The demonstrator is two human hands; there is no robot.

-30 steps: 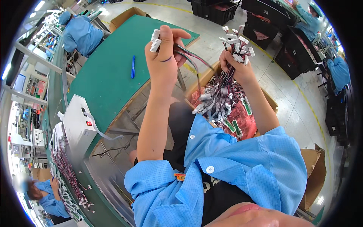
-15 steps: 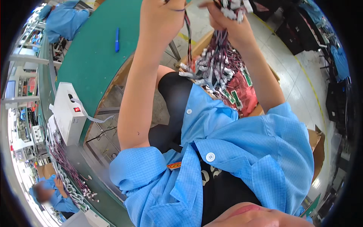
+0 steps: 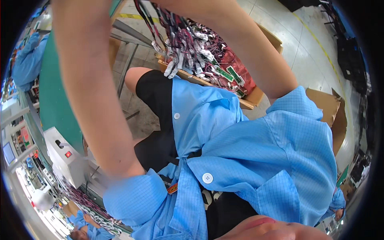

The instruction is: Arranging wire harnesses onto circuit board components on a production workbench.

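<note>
While both hands lie beyond the frame's top edge, their opening and grip impossible to tell, a bunch of cables (image 3: 172, 30) hangs over the box (image 3: 254, 99). It looks gathered but not put down; more wires (image 3: 210, 38) and green boards (image 3: 235, 75) remain inside.

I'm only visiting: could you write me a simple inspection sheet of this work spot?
Surface: green table at left; white box with red switch near its edge.
Work things: bunched wires with white plugs, hanging at an open carton; green boards inside.
Clutter: red plastic in that carton; second carton at right.
Hands: left hand and right hand both out of view; forearms show.
Cables: more strands at lower left.
Surroundings: people in blue; yellow floor line.
</note>
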